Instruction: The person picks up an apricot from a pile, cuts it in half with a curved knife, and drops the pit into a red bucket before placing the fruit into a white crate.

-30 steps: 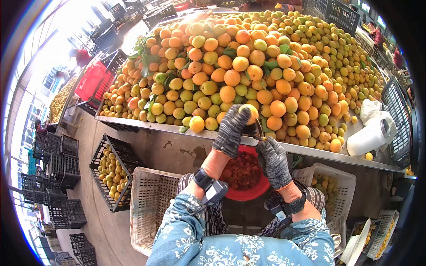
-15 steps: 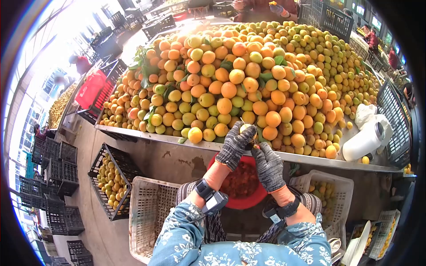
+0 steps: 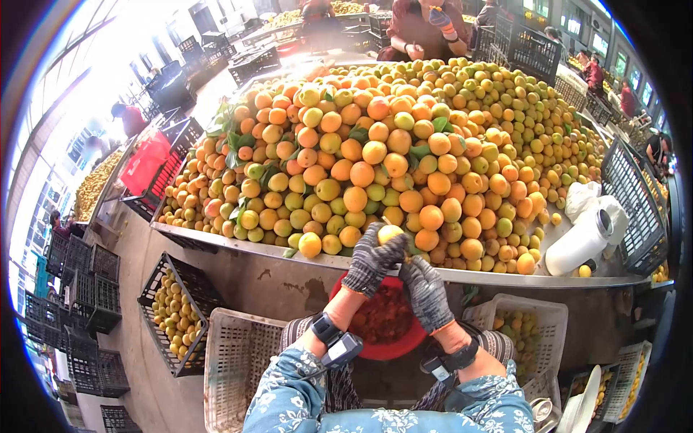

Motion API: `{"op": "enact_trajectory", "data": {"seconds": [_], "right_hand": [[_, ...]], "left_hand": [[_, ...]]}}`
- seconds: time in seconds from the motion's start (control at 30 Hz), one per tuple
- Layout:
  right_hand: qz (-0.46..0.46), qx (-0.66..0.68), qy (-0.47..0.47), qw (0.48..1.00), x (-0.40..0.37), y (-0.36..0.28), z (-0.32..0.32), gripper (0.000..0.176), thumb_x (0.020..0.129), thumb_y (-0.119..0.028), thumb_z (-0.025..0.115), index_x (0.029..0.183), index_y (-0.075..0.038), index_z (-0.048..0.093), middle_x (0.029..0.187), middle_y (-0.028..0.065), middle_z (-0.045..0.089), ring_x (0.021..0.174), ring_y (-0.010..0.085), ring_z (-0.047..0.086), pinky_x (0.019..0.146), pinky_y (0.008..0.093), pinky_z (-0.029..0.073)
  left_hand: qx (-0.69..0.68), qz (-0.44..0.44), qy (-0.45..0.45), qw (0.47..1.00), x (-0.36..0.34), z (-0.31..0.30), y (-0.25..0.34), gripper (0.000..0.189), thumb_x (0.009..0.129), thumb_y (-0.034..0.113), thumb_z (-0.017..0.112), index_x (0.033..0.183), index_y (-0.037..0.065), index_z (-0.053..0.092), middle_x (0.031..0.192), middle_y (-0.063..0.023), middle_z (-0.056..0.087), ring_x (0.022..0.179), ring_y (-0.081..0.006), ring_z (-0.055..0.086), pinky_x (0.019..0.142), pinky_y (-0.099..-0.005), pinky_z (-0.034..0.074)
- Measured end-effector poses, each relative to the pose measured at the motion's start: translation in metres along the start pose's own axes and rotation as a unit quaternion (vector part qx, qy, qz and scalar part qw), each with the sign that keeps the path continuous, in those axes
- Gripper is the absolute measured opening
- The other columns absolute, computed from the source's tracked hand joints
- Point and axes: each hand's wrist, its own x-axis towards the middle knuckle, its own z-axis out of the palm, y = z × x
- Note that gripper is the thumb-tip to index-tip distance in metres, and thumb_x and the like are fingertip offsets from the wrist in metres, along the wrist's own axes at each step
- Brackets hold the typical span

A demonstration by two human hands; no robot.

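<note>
My left hand (image 3: 375, 258), in a grey knit glove, is closed around a round yellow fruit (image 3: 390, 234) at the front edge of the heap. Beside it, my right hand (image 3: 427, 292), gloved alike, has its fingers pinched together close to the fruit's underside. Whatever lies between those right fingertips is too small and hidden to name. Directly below both hands, a red tub (image 3: 386, 350) holds reddish-brown scraps. The large heap of orange, yellow and greenish fruit (image 3: 361, 173) lies on a metal-edged table just beyond my hands.
A white jug (image 3: 577, 242) lies on the table's right end by a black crate (image 3: 634, 206). White crates (image 3: 234, 372) flank my legs, the right one (image 3: 552, 339) holding fruit. A black crate of fruit (image 3: 180, 314) stands left. Across the table is another person (image 3: 426, 32).
My view has tilted up slightly, so the heap sits lower. The left hand still holds the fruit, which now shows more plainly. Both hands remain close together.
</note>
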Motion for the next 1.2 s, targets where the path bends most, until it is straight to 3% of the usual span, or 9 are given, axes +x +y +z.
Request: {"op": "enact_trajectory", "data": {"seconds": [0.2,0.3,0.43,0.67,0.87,0.93,0.97,1.03,1.2], "right_hand": [[0.010,-0.095,0.000,0.995,-0.003,-0.005,0.004,0.019,0.095,-0.011,0.051,0.106,0.003,0.059,0.086,0.0105,0.065,0.077,0.0218,0.063,0.068,0.0305,0.050],[-0.173,-0.187,0.036,0.966,-0.001,-0.010,0.004,0.018,0.095,-0.016,0.053,0.100,-0.001,0.062,0.081,0.0158,0.065,0.069,0.0359,0.062,0.062,0.0386,0.050],[-0.051,-0.273,0.050,0.959,-0.007,-0.034,0.006,0.029,0.093,-0.027,0.056,0.097,0.001,0.060,0.074,0.0236,0.061,0.075,0.0408,0.062,0.063,0.0442,0.047],[-0.058,-0.262,0.055,0.962,0.003,-0.016,0.006,0.028,0.093,-0.025,0.057,0.097,0.002,0.059,0.075,0.0219,0.063,0.075,0.0406,0.062,0.064,0.0421,0.048],[-0.065,-0.059,0.045,0.995,0.013,0.037,0.005,0.019,0.095,-0.016,0.054,0.103,0.000,0.060,0.086,0.0130,0.065,0.074,0.0186,0.062,0.063,0.0314,0.049],[-0.417,-0.467,0.075,0.776,0.015,0.031,-0.001,0.018,0.096,-0.016,0.053,0.106,-0.002,0.059,0.086,0.0090,0.063,0.074,0.0106,0.057,0.063,0.0270,0.049],[-0.417,-0.467,0.075,0.776,0.011,0.025,0.002,0.018,0.096,-0.016,0.053,0.106,-0.002,0.059,0.086,0.0090,0.063,0.074,0.0106,0.057,0.063,0.0270,0.049],[0.047,-0.012,0.010,0.999,0.000,0.007,0.012,0.026,0.096,-0.019,0.050,0.108,0.003,0.061,0.081,0.0162,0.065,0.073,0.0260,0.061,0.070,0.0350,0.048],[0.022,-0.040,-0.016,0.999,-0.002,-0.017,0.009,0.023,0.096,-0.018,0.051,0.109,-0.001,0.060,0.076,0.0060,0.060,0.061,0.0132,0.052,0.058,0.0274,0.044]], "left_hand": [[-0.041,0.022,0.025,0.999,0.000,-0.009,0.005,0.035,0.087,0.039,0.067,0.096,0.005,0.063,0.082,-0.0004,0.061,0.074,-0.0077,0.056,0.064,-0.0232,0.048],[-0.118,-0.105,-0.002,0.988,-0.012,-0.002,0.029,0.033,0.088,0.036,0.067,0.099,0.005,0.064,0.081,0.0002,0.061,0.067,-0.0066,0.056,0.060,-0.0230,0.048],[-0.127,-0.082,-0.020,0.988,-0.008,-0.003,0.029,0.031,0.087,0.033,0.069,0.099,0.004,0.062,0.083,-0.0002,0.062,0.069,-0.0072,0.057,0.060,-0.0232,0.050],[-0.143,-0.057,-0.011,0.988,-0.008,0.004,0.032,0.030,0.088,0.025,0.066,0.108,0.007,0.053,0.085,-0.0027,0.056,0.068,-0.0118,0.058,0.058,-0.0244,0.050],[-0.104,-0.079,-0.017,0.991,-0.001,-0.002,0.014,0.026,0.085,0.019,0.071,0.102,0.006,0.055,0.088,-0.0013,0.059,0.073,-0.0083,0.056,0.061,-0.0231,0.050],[-0.117,-0.090,0.009,0.989,-0.002,-0.003,0.012,0.027,0.087,0.024,0.070,0.102,0.007,0.055,0.089,-0.0014,0.058,0.076,-0.0085,0.055,0.064,-0.0236,0.050],[-0.117,-0.091,0.009,0.989,-0.002,-0.004,0.012,0.027,0.087,0.024,0.070,0.102,0.007,0.055,0.089,-0.0014,0.058,0.076,-0.0085,0.055,0.064,-0.0236,0.050],[-0.143,-0.068,0.069,0.985,0.001,-0.006,0.009,0.029,0.089,0.030,0.067,0.102,0.007,0.056,0.091,-0.0017,0.057,0.079,-0.0089,0.054,0.067,-0.0244,0.050],[-0.097,-0.022,0.046,0.994,0.008,-0.003,-0.016,0.026,0.090,0.031,0.064,0.101,0.009,0.057,0.091,-0.0006,0.056,0.080,-0.0101,0.053,0.069,-0.0257,0.048]]}}
